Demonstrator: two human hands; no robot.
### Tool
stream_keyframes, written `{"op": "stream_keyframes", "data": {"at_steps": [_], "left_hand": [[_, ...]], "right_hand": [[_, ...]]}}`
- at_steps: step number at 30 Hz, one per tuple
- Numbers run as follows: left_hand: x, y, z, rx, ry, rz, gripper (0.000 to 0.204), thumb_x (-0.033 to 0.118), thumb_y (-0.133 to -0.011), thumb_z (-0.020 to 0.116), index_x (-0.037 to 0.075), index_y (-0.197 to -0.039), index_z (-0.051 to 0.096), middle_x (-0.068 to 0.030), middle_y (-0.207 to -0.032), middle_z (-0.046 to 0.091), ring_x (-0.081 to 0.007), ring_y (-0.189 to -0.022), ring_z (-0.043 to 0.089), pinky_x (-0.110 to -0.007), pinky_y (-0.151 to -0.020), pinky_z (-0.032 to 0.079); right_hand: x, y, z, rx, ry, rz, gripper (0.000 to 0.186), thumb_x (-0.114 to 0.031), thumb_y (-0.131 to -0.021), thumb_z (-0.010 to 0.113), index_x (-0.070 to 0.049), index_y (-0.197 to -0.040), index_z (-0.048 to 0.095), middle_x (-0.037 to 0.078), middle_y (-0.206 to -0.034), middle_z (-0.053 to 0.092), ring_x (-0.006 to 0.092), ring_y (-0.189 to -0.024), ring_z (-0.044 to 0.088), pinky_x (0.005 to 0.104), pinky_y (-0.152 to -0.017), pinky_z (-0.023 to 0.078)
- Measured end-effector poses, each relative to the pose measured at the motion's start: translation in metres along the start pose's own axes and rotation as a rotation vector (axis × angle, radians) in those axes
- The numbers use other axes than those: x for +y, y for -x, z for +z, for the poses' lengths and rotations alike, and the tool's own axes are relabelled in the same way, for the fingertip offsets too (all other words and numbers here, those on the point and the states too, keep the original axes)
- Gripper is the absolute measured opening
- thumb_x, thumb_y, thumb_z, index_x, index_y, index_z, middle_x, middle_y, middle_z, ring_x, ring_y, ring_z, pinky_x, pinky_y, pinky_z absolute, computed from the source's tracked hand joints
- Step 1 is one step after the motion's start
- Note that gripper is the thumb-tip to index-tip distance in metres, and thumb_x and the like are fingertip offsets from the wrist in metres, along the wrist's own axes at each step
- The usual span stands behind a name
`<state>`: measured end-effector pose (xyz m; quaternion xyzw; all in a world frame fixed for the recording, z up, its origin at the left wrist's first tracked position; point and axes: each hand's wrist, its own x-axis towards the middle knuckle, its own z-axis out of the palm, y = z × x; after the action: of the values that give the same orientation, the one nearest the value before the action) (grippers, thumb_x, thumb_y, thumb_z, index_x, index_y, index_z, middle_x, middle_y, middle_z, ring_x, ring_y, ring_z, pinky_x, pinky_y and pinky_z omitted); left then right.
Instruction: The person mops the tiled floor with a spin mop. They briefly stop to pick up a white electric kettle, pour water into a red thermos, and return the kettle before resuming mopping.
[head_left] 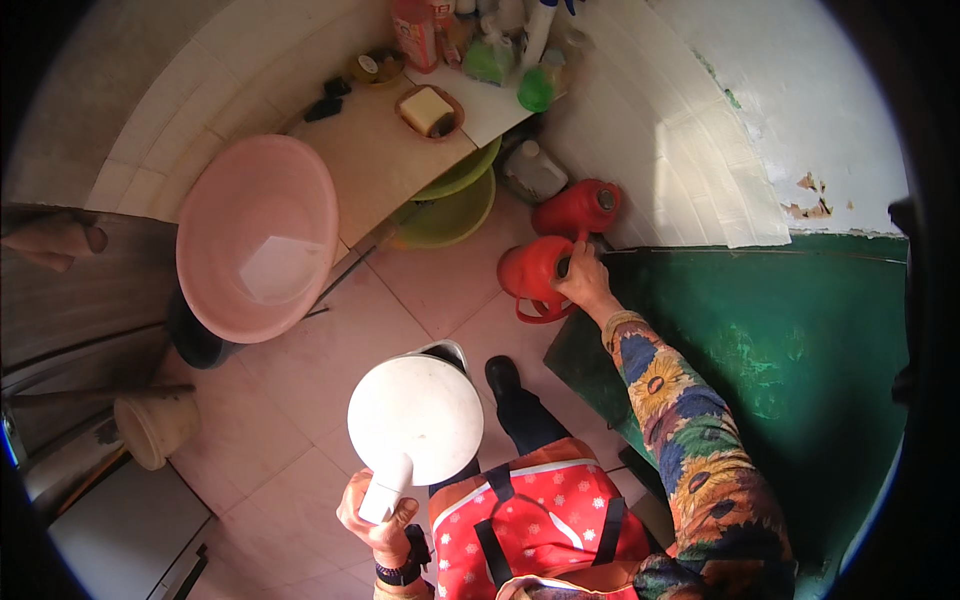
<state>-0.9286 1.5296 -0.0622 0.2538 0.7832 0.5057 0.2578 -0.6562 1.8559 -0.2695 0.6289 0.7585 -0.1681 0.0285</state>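
Observation:
My left hand is wrapped round the handle of a white kettle, held above the floor in front of my body. Its metal-edged spout points away from me. With my right arm stretched forward, my right hand has its fingers closed at the top of a red thermos flask, which stands on the floor with its handle toward me. A dark spot shows beside the fingers; whether it is the stopper or the mouth, I cannot tell. Just behind stands a second red thermos flask with its top in view.
A green table fills the right side. A pink basin stands at the left. Green basins sit under a shelf holding a soap dish and several bottles. A pale bucket is at lower left.

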Motion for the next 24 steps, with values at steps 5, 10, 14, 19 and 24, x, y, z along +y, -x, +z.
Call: {"op": "stream_keyframes", "data": {"at_steps": [5,10,14,19,24], "left_hand": [[0.003,-0.004,0.007,-0.041,0.018,0.000,0.058,0.043,-0.054,0.088,-0.003,-0.076,0.062,-0.0090,-0.070,0.062,-0.0213,-0.065,0.059,-0.033,-0.064,0.048],[0.005,-0.008,0.022,-0.062,-0.081,0.044,0.074,0.061,-0.054,0.082,-0.006,-0.082,0.065,-0.0082,-0.069,0.061,-0.0202,-0.063,0.059,-0.031,-0.064,0.047],[0.005,-0.013,0.035,-0.084,-0.093,0.047,0.074,0.062,-0.056,0.082,-0.005,-0.083,0.065,-0.0089,-0.071,0.062,-0.0205,-0.063,0.059,-0.032,-0.064,0.048],[0.001,-0.019,0.051,-0.118,-0.107,0.055,0.076,0.065,-0.058,0.080,-0.005,-0.084,0.065,-0.0071,-0.069,0.061,-0.0184,-0.062,0.058,-0.031,-0.062,0.048],[-0.007,-0.023,0.064,-0.160,-0.104,0.019,0.074,0.062,-0.057,0.082,-0.004,-0.085,0.064,-0.0029,-0.066,0.060,-0.0137,-0.061,0.056,-0.028,-0.059,0.046]], "right_hand": [[-0.015,-0.019,-0.001,-0.071,0.015,-0.001,0.062,-0.026,-0.065,0.077,0.000,-0.109,0.043,0.023,-0.107,0.053,0.0421,-0.097,0.060,0.0479,-0.078,0.054],[-0.018,-0.025,-0.003,-0.002,-0.016,-0.057,0.069,-0.032,-0.065,0.080,-0.002,-0.116,0.044,0.022,-0.113,0.052,0.0420,-0.098,0.059,0.0483,-0.079,0.052],[-0.015,-0.016,-0.006,0.121,0.044,-0.161,0.062,-0.030,-0.068,0.079,-0.003,-0.116,0.049,0.020,-0.111,0.054,0.0393,-0.100,0.059,0.0467,-0.081,0.051],[-0.012,-0.009,-0.007,0.111,0.056,-0.180,0.052,-0.029,-0.073,0.077,0.000,-0.108,0.052,0.016,-0.106,0.055,0.0364,-0.096,0.060,0.0441,-0.078,0.052],[-0.011,-0.017,0.002,0.059,-0.001,-0.141,0.046,-0.019,-0.072,0.075,0.000,-0.108,0.054,0.021,-0.103,0.056,0.0412,-0.091,0.061,0.0461,-0.076,0.052]]}}
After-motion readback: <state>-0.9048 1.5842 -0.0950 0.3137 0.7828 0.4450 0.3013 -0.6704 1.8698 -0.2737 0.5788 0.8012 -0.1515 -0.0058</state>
